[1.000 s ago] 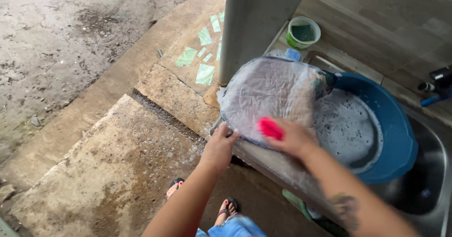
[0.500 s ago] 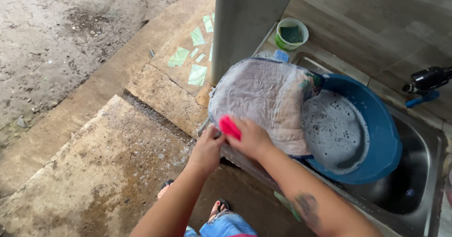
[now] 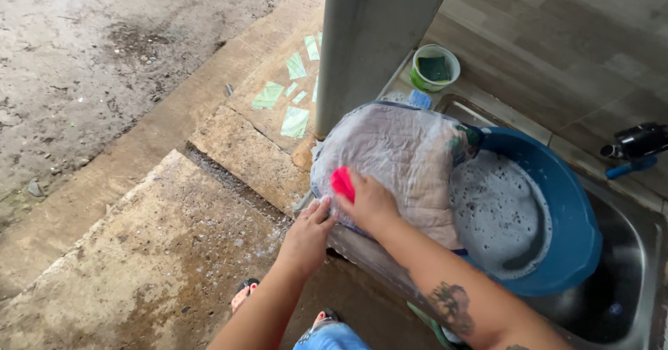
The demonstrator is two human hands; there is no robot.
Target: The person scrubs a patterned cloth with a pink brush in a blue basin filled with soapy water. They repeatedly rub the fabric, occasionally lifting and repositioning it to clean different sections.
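Note:
A wet pale quilted cloth lies draped over the rim of a blue basin filled with soapy water. My right hand grips a red scrub brush and presses it on the cloth's near left part. My left hand rests at the cloth's lower left edge, fingers down on it, pinning it against the sink edge.
The basin sits in a steel sink with a black and blue tap at the right. A green tub with a sponge stands behind. A grey pillar rises beside the sink. My sandalled feet stand on wet concrete.
My right hand has slid the red brush across the cloth, from the right side toward the near left edge. My left hand has stayed on the cloth's edge.

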